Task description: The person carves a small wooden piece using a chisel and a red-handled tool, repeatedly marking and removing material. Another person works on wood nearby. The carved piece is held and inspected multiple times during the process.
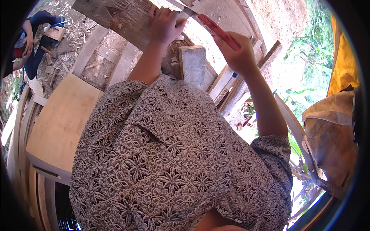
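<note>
My right hand (239, 52) is closed around the long red handle (217, 30) of a bladed tool. Its narrow metal blade (189, 11) points up and left past my left hand and runs out of the picture, so I cannot tell the exact kind of tool. My left hand (165, 25) rests palm down on a worn wooden board (127, 21), thumb and little finger apart; the other fingertips are hidden. Just below the hands, a squared wooden block (192, 63) stands near my shirt front, with wood chips (175, 61) beside it.
A pale smooth wooden panel (63, 119) lies on my left. At upper left, another person's hand (28, 44) is near a small wood block (54, 32). Scraps litter the dirt ground (73, 38). Planks (231, 82) lean at right, with a brown cloth (331, 134) farther right.
</note>
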Available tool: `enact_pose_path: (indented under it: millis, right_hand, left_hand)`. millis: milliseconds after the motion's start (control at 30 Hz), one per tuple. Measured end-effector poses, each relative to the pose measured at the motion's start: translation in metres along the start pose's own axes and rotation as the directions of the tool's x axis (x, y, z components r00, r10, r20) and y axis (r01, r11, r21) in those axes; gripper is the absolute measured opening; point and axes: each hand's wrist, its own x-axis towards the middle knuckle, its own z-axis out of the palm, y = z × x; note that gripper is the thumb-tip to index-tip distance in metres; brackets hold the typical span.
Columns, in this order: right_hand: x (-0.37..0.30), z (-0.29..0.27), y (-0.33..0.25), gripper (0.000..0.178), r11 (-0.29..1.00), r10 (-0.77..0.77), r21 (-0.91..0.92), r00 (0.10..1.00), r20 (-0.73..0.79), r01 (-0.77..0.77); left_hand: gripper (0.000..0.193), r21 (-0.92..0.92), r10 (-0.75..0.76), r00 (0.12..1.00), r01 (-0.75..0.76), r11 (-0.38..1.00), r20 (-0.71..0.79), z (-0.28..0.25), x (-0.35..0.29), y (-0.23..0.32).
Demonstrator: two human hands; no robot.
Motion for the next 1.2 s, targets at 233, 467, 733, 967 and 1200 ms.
enact_pose_path:
  millis: [233, 467, 733, 967, 1200]
  right_hand:
    - [0.001, 0.001, 0.031, 0.027, 0.997, 0.037, 0.066, 0.999, 0.022, -0.039]
    - [-0.028, 0.006, 0.098, 0.032, 0.995, 0.086, 0.055, 0.995, 0.055, -0.089]
    - [-0.043, -0.032, -0.009, 0.034, 0.991, 0.088, -0.102, 0.995, 0.041, -0.083]
    - [-0.043, -0.056, -0.051, 0.031, 0.990, -0.038, -0.137, 0.999, 0.022, 0.041]
    - [0.078, 0.031, 0.000, 0.040, 0.821, -0.547, -0.231, 0.836, -0.052, 0.523]
  left_hand:
    - [0.032, 0.056, -0.032, 0.999, 0.032, 0.998, -0.005, 0.001, 0.001, 0.006]
    - [0.030, 0.056, -0.075, 0.996, 0.072, 0.996, 0.055, -0.001, 0.002, 0.014]
    - [0.031, 0.056, -0.061, 0.998, 0.060, 0.997, 0.008, 0.003, 0.000, 0.014]
    - [0.031, 0.033, -0.041, 0.999, 0.041, 0.999, -0.006, 0.008, -0.005, 0.020]
    - [0.036, 0.069, -0.008, 0.996, 0.002, 0.998, 0.085, -0.013, -0.002, 0.038]
